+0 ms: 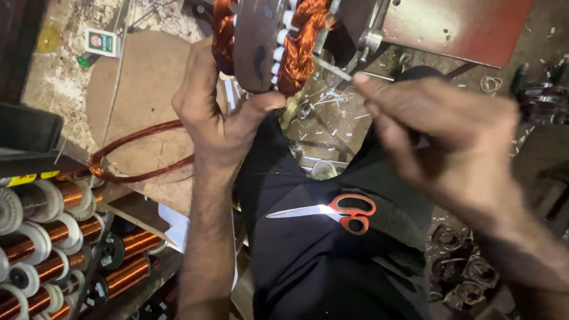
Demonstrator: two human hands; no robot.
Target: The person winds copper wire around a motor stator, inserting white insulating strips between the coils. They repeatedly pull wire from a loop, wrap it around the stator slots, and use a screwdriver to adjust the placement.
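Observation:
My left hand (216,109) grips the lower edge of a motor stator (258,41) wound with copper-coloured wire coils (299,44) and white insulating sleeves. My right hand (444,133) is to the right, blurred, pinching a thin pale strip (332,68) whose tip points at the windings. A pair of scissors (332,211) with red-orange handles lies shut on my dark-clothed lap.
A loop of copper wire (133,157) lies on a round brown board (148,89) at left. Several spools of copper wire (65,237) fill the lower left. A reddish metal plate (456,26) sits top right. Metal motor parts (459,266) lie lower right.

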